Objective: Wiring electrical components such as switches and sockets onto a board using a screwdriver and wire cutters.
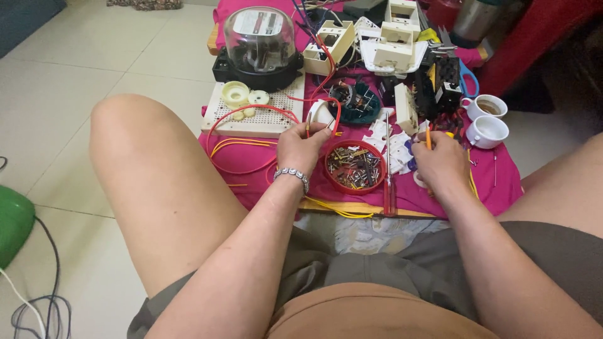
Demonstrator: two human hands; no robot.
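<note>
On a pink cloth (pixel 496 182) over tiled floor (pixel 94 56), left hand (pixel 303 149) pinches red wire (pixel 251 110); right hand (pixel 440 163) grips a yellow-handled tool (pixel 428 135).

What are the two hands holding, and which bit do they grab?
The left hand pinches a red wire near its end. The right hand grips a thin orange-handled tool low on its handle; its tip is hidden.

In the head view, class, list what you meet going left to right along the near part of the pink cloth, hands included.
Yellow wires → left hand, pinching a red wire → red bowl of small metal parts → right hand, holding an orange-handled tool → white cup.
</note>
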